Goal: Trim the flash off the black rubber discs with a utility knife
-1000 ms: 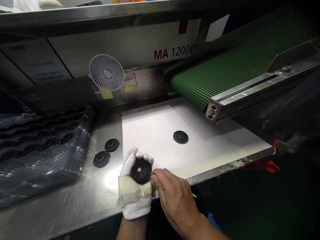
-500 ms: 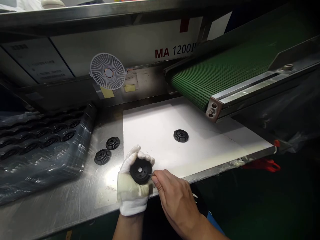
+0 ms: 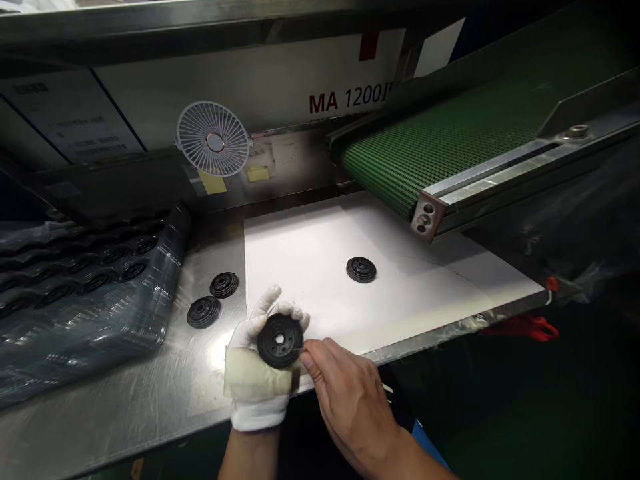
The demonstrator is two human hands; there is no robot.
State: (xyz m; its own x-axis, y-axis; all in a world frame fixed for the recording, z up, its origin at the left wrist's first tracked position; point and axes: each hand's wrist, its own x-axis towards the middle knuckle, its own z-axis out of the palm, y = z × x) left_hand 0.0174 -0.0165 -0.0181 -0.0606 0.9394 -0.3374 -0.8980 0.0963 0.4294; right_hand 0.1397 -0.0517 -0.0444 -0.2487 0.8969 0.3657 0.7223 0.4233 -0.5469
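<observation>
Black rubber disc sits low in the frame, cupped in my white-gloved left hand, fingers curled around its rim. My bare right hand pinches a thin sliver, too fine to identify, at the disc's edge.

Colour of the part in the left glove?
Disc is black, with concentric rings round a central hole; best in the head view.

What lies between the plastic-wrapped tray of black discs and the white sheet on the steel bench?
In the head view, two loose black discs lie on the steel bench there.
</observation>
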